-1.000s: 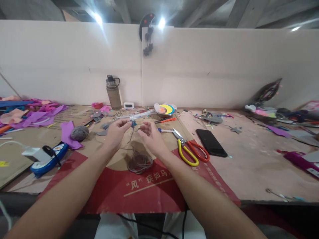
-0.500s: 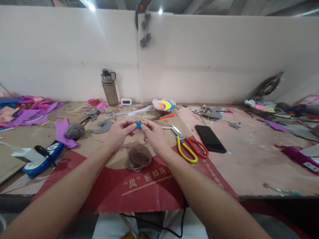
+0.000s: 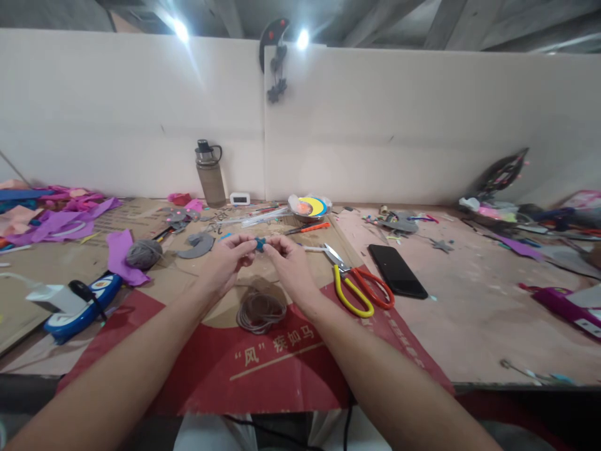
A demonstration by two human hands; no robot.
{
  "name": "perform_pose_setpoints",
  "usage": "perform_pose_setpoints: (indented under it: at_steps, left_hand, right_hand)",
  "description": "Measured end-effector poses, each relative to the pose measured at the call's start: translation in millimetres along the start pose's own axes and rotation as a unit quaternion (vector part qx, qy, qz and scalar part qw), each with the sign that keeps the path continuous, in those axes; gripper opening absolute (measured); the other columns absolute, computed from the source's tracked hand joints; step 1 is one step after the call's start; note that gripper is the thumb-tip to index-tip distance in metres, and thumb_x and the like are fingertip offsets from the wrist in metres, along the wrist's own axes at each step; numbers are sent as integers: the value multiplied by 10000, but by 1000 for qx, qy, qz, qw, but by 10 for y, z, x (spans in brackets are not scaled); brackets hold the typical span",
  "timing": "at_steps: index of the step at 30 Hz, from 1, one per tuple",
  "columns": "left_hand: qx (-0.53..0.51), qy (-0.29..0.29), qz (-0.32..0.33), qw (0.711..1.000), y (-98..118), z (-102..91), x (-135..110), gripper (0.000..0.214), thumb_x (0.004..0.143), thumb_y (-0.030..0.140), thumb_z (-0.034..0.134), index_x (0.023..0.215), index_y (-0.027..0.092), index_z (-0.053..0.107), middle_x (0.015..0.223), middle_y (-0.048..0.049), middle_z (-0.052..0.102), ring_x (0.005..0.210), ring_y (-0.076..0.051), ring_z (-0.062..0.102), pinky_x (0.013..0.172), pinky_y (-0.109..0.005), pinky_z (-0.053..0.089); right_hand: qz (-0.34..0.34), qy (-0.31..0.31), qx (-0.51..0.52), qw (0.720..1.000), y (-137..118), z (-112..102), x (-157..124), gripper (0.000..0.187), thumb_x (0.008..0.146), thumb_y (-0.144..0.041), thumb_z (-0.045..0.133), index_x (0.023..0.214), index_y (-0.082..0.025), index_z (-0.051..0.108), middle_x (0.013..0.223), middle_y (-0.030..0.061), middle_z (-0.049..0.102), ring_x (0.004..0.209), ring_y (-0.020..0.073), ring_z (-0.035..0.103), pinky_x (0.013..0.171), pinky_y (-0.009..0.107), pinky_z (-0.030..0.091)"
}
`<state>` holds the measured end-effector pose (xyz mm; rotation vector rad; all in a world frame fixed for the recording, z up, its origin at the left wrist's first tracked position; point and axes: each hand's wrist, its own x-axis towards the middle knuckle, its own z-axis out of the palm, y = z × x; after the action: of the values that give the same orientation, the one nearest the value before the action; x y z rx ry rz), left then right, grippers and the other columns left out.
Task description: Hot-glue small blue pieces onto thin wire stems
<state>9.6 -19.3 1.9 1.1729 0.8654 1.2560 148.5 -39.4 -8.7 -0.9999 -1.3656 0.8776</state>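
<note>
My left hand [image 3: 225, 262] and my right hand [image 3: 290, 266] meet above the middle of the table, fingertips pinched together on a small blue piece [image 3: 260, 244]. Both hands are closed on it. A coil of grey cord [image 3: 260, 310] lies on the cardboard just below my hands. Scissors with yellow and orange handles [image 3: 357, 287] lie right of my right hand.
A black phone [image 3: 397, 270] lies right of the scissors. A grey yarn ball [image 3: 143, 253] and purple felt scraps [image 3: 117, 245] sit at left, near a blue-white device [image 3: 82, 304]. A water bottle [image 3: 206, 173] and a bowl [image 3: 310, 207] stand by the white partition [image 3: 375, 125].
A second ago my right hand was open and apart from the blue piece held in my left. It has since closed in and both hands now pinch the piece.
</note>
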Motion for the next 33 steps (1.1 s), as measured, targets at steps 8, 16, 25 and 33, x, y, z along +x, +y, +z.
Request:
perform_pose_setpoints:
  at_steps: [8, 16, 25, 33]
  left_hand:
    - [-11, 27, 2, 1000, -50, 6, 20, 241, 629, 279, 744, 670, 137, 554, 493, 54, 444, 422, -32, 334, 399, -162, 185]
    - [-63, 7, -12, 998, 6, 2, 19, 243, 649, 279, 765, 692, 123, 583, 530, 32, 497, 450, -38, 397, 413, -163, 260]
    - [-73, 31, 22, 997, -8, -69, 51, 194, 644, 232, 766, 672, 126, 606, 569, 32, 519, 474, -41, 440, 467, -190, 328]
    - [-36, 53, 21, 998, -35, -76, 85, 183, 651, 234, 744, 684, 135, 594, 580, 45, 508, 457, -32, 410, 459, -194, 307]
  right_hand:
    - [10, -1, -6, 1000, 31, 71, -25, 176, 770, -340, 559, 753, -166, 582, 663, -31, 536, 623, 109, 435, 614, 242, 345]
    - [57, 13, 47, 997, -38, 111, 75, 194, 740, -366, 571, 696, -177, 561, 622, -44, 501, 583, 101, 401, 593, 247, 336]
    - [43, -13, 26, 999, -63, 164, 142, 165, 738, -329, 590, 720, -165, 595, 692, -17, 583, 659, 114, 485, 663, 254, 378]
    - [41, -28, 9, 999, 29, 182, 137, 175, 758, -339, 582, 765, -165, 587, 703, -13, 577, 651, 117, 483, 648, 262, 385]
